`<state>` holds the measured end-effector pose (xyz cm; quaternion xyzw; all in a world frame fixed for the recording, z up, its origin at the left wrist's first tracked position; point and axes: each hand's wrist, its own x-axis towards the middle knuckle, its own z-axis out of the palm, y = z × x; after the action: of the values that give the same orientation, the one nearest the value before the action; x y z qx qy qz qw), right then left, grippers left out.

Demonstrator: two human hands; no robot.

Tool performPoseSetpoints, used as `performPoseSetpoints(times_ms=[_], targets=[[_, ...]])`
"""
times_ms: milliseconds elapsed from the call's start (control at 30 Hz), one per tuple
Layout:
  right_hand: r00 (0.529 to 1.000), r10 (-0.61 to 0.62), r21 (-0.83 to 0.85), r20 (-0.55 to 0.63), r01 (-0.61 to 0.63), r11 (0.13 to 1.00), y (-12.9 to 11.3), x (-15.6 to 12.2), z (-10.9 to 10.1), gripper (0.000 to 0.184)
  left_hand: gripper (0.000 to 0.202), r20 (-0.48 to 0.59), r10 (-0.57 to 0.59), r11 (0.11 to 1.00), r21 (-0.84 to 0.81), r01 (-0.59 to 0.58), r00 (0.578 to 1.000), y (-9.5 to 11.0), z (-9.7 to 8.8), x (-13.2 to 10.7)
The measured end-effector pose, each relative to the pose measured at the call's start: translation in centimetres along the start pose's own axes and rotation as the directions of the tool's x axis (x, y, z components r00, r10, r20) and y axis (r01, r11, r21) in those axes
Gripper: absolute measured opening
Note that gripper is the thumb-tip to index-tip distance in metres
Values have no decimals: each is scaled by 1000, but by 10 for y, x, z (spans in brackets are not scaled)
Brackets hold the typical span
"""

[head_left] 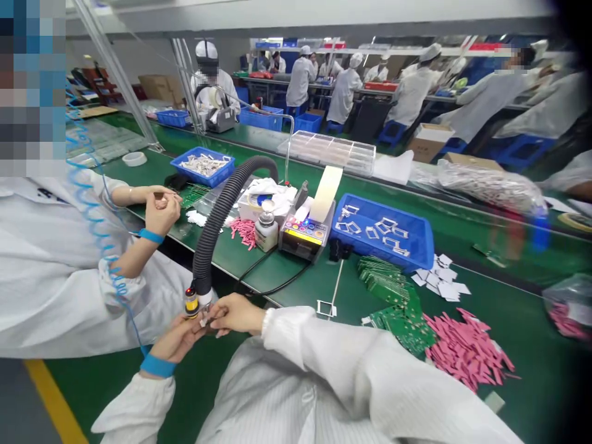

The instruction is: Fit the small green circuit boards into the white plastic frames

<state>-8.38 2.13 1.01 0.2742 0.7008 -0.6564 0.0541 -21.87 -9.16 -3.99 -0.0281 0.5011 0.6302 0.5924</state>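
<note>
The left hand (173,342) and right hand (235,313) were closed, fingertips together pinching a small pale piece (202,321) just beside the yellow-banded nozzle (191,303) of the black corrugated hose (217,216), a firm, steady pinch suiting such a small piece

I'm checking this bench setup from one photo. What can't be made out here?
In the head view:
1. The small pale piece between the left hand and right hand: the fingers cover part of it and it is too small to identify.
2. The bottle's label: too small to read.
3. Whatever the co-worker's hand may hold: their fingers would hide it.
</note>
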Motion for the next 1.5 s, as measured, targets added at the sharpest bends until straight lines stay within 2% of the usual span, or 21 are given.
performPoseSetpoints(times_ms=[100,200,267,333,400,433,500,567,600,667,767,800,933,967,1000,1100,1233,1500], targets=[[999,36,-5,-18,-36,999,5,21,22,10,26,48,25,999,21,-26,999,1,-1,-2],[997,11,-53,-81,-15,999,3,9,18,6,18,102,48,999,3,-48,994,-9,8,-3],[992,-44,-97,-115,33,995,-4,-18,3,14,15,161,34,999,-14,-32,986,-23,20,-4],[979,-123,-153,-163,98,983,-16,-56,-16,22,16,243,-12,1000,-23,18,970,-38,38,-10],[940,-226,-255,-254,160,954,-27,-100,-34,19,29,332,-63,997,-29,77,941,-51,60,-21],[894,-319,-391,-315,184,902,-31,-120,-41,17,38,384,-86,994,-28,105,919,-54,73,-28],[827,-403,-517,-392,164,840,-33,-156,-49,16,46,510,-126,988,-15,155,851,-56,99,-44],[780,-415,-524,-468,133,841,-28,-180,-52,17,40,685,-175,978,41,203,707,-52,127,-58],[757,-416,-507,-504,130,852,-24,-188,-52,17,37,733,-190,977,77,198,653,-49,140,-64],[699,-446,-500,-559,145,854,-14,-200,-52,16,34,786,-211,976,133,175,581,-46,162,-72],[618,-542,-555,-569,199,808,-2,-213,-55,13,34,804,-241,970,185,156,544,-47,185,-78],[576,-574,-586,-582,193,787,1,-218,-56,13,34,802,-252,968,200,153,542,-48,191,-78],[303,-688,-711,-659,48,702,9,-233,-59,12,35,781,-279,959,263,110,559,-54,208,-80],[259,-703,-725,-662,14,688,10,-236,-60,12,35,776,-282,956,280,92,565,-55,212,-80],[235,-709,-732,-665,-14,681,11,-239,-61,12,35,770,-283,952,299,69,572,-56,215,-80],[219,-690,-719,-690,-87,690,16,-244,-64,13,34,768,-278,936,352,-18,577,-60,223,-80],[201,-658,-685,-726,-120,719,24,-247,-68,14,35,788,-274,919,383,-91,551,-64,229,-75],[239,-610,-647,-756,-125,752,33,-247,-74,13,36,803,-281,896,416,-156,526,-71,230,-66]])
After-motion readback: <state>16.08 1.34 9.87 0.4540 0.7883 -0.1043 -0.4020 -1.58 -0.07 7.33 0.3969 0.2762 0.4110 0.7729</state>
